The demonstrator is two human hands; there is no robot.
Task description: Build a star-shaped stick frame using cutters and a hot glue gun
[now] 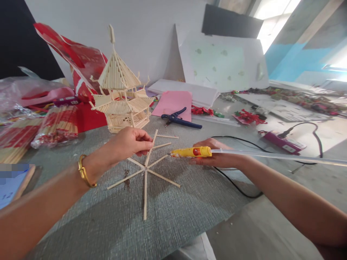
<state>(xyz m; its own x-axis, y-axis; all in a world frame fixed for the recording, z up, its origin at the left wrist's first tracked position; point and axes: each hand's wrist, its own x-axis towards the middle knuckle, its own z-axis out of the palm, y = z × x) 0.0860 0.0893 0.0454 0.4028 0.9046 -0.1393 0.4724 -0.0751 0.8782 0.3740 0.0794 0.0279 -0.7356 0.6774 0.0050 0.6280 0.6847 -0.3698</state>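
Several thin wooden sticks form a star (pixel 145 191) on the grey table (pixel 108 224), meeting at one centre point. My left hand (pixel 132 142), with a gold bracelet at its wrist, pinches a short stick (pixel 155 137) whose lower end is close to that centre. In my right hand (pixel 211 159) is a yellow glue gun (pixel 191 152), its nozzle pointing left beside the tip of one upper-right stick. A long clear glue stick (pixel 271 155) extends from the gun's rear. Another loose stick (pixel 168 137) lies behind the star.
Behind my left hand stands a stick pagoda (pixel 121 97). Blue cutters (pixel 181 120) rest partly on pink paper (pixel 173 101). Bagged sticks (pixel 56 124) lie at left. A purple power strip (pixel 284 142) and black cable (pixel 238 186) are at right.
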